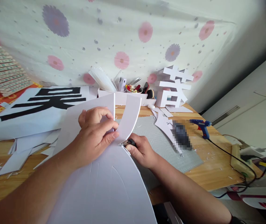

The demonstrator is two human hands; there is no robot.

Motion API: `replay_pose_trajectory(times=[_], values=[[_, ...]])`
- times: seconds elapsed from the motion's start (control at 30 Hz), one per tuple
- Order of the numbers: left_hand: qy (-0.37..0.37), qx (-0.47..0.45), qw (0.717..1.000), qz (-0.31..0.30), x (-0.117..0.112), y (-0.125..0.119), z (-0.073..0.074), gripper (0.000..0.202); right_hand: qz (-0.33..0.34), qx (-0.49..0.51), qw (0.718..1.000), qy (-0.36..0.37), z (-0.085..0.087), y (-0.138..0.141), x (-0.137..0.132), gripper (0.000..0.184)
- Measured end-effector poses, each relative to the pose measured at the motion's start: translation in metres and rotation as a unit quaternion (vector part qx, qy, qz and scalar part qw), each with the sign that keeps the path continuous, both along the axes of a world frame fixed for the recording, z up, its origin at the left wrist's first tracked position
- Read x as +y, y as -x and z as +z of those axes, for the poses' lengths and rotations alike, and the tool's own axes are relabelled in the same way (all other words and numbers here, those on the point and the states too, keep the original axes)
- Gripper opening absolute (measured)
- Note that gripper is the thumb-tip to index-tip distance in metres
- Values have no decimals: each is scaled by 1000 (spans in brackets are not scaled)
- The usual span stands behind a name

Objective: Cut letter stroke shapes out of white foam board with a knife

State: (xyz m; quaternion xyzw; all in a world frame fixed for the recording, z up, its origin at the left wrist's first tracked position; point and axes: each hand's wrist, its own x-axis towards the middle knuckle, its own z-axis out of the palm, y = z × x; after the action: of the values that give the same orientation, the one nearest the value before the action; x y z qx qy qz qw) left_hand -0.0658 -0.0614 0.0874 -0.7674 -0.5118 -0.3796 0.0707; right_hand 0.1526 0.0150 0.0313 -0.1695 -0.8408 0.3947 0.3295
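Observation:
A large white foam board [95, 189] slants across the front of the view, with a curved right edge and shallow scored lines. My left hand [95, 135] is closed at its upper part, thumb and fingers pinching it beside a curved strip [131, 112] that stands up from the cut edge. In my right hand [143, 151] is a box cutter [126, 143], its blade at the board's edge where the strip meets it. My right fingers wrap round the dark handle and hide most of it.
A grey cutting mat [147, 130] lies beneath, with white offcuts [167, 130]. At right are a blue glue gun [201, 126] and a power strip [239, 161]. White foam characters [172, 90] stand behind. A printed sheet [30, 121] and scraps [30, 143] lie left.

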Motion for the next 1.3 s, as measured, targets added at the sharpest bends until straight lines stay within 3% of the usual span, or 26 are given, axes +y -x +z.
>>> replay_pose_trajectory(times=[0.43, 0.67, 0.9, 1.3], values=[[-19, 12, 1000, -12, -2, -3, -1, 16, 69, 1, 997, -26, 1, -14, 21, 54], [-44, 26, 999, 12, -6, 3, 4, 12, 39, 130, 988, -74, 3, -10, 11, 32], [-40, 20, 999, 17, -11, 7, 10, 11, 17, 110, 975, -194, 7, -1, -5, 20], [-26, 13, 1000, 2, -16, 7, 16, 10, -53, 87, 947, -305, 8, 6, -11, 13]])
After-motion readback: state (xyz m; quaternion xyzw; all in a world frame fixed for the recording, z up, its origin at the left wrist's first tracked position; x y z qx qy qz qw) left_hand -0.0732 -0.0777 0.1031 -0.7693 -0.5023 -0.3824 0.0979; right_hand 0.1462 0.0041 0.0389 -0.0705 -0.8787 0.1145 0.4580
